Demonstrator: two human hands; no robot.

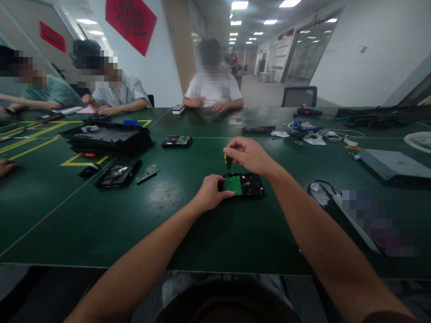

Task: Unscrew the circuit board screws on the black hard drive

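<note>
A black hard drive [255, 185] with a green circuit board [234, 184] lies flat on the green table in front of me. My left hand [212, 192] grips the drive's left end, thumb along the near edge and fingers at the far side. Above the drive's far left edge, my right hand [247, 155] pinches a yellow and black screwdriver [228, 160]. The screwdriver stands upright with its tip pointing down at the drive's edge; whether it sits in a screw I cannot tell.
Left of me lie an opened black drive casing [117, 174], a loose circuit board [148, 173] and a stack of black trays [106, 137]. Another hard drive [177, 141] rests farther back. A silver metal box [393, 163] and cables [319, 132] are at right. Several people sit across the table.
</note>
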